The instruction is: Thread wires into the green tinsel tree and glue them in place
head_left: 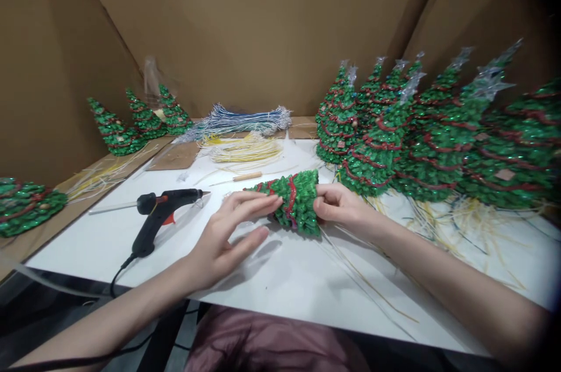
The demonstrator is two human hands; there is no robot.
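Observation:
A small green Christmas tree figure (300, 202) with red garlands lies on its side, its base toward the right. My right hand (337, 205) is closed at the base, fingers curled against its underside, and a few thin wires (366, 275) trail from there toward the table's front edge. My left hand (234, 232) rests with outstretched fingers on the tree's upper part, thumb apart from it. The tree's tip is mostly hidden behind that hand. A black glue gun (164, 211) lies to the left of my left hand.
Several finished-looking trees with clear stars (377, 150) crowd the right side, loose wires (473, 226) below them. Bundles of blue-white wire (249, 120) and yellow wire (248, 150) lie at the back, near a wooden-handled awl (246, 176). More trees (116, 132) stand at left. Cardboard walls (263, 27) enclose the table.

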